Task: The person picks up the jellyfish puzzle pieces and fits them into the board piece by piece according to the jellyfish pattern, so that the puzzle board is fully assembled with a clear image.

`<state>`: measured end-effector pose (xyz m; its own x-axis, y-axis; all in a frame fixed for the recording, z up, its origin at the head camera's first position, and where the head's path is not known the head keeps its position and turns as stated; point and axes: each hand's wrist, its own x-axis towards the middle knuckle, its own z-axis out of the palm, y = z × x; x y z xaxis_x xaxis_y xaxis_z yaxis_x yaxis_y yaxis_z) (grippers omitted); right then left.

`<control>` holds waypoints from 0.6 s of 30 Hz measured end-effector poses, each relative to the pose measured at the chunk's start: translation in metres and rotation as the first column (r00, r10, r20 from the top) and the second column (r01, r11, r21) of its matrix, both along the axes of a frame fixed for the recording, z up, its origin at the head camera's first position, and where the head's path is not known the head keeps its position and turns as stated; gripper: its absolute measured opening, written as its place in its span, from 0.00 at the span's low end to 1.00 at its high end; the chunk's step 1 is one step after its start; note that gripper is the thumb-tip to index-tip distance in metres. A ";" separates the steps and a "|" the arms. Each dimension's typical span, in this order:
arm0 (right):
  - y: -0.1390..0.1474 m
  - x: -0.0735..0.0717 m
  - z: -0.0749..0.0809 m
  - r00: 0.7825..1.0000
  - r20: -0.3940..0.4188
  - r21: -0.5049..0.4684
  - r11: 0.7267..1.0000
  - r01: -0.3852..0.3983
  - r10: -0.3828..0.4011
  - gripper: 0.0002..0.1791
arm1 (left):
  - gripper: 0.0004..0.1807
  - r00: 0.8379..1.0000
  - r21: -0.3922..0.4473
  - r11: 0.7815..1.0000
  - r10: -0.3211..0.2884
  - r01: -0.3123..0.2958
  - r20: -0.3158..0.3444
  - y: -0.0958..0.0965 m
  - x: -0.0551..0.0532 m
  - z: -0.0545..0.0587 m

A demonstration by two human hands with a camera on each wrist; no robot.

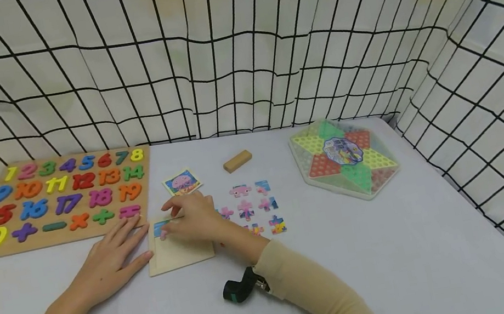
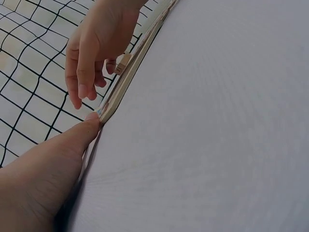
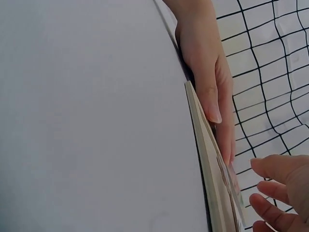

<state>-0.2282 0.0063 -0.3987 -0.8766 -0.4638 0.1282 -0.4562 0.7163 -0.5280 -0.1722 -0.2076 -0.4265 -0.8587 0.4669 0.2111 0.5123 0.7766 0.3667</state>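
Observation:
A shallow wooden puzzle tray [image 1: 180, 255] lies on the white table. In its upper left corner is a blue and pink jigsaw piece [image 1: 160, 229], partly under my right hand [image 1: 194, 219]. That hand hovers over the tray with loosely bent fingers. The right wrist view shows its thumb and fingers apart, with nothing seen between them. My left hand [image 1: 109, 261] lies on the table, its straight fingers and thumb beside the tray's left edge. Loose jigsaw pieces [image 1: 246, 211] lie in rows right of the tray, some hidden by the right forearm.
A small picture card [image 1: 182, 181] lies behind the right hand, near a wooden block [image 1: 237, 161]. The number board [image 1: 54, 204] fills the left back. A hexagonal star-patterned game box [image 1: 344, 158] is at right. Black netting [image 1: 234, 49] walls the back and sides.

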 end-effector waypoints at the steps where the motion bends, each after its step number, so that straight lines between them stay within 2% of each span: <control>1: 0.003 -0.001 0.002 1.000 -0.004 -0.002 1.000 0.003 -0.003 0.20 | 0.35 1.000 0.000 1.000 0.001 -0.001 0.001 0.000 0.000 0.000; 9: 0.024 -0.007 0.016 0.999 -0.036 0.000 1.000 0.029 -0.029 0.19 | 0.35 1.000 0.009 1.000 -0.002 0.002 -0.008 0.000 0.000 -0.001; 18: 0.059 -0.017 0.022 0.995 -0.085 -0.035 0.998 0.049 -0.052 0.19 | 0.37 1.000 0.014 1.000 0.003 -0.003 0.000 0.001 -0.001 -0.002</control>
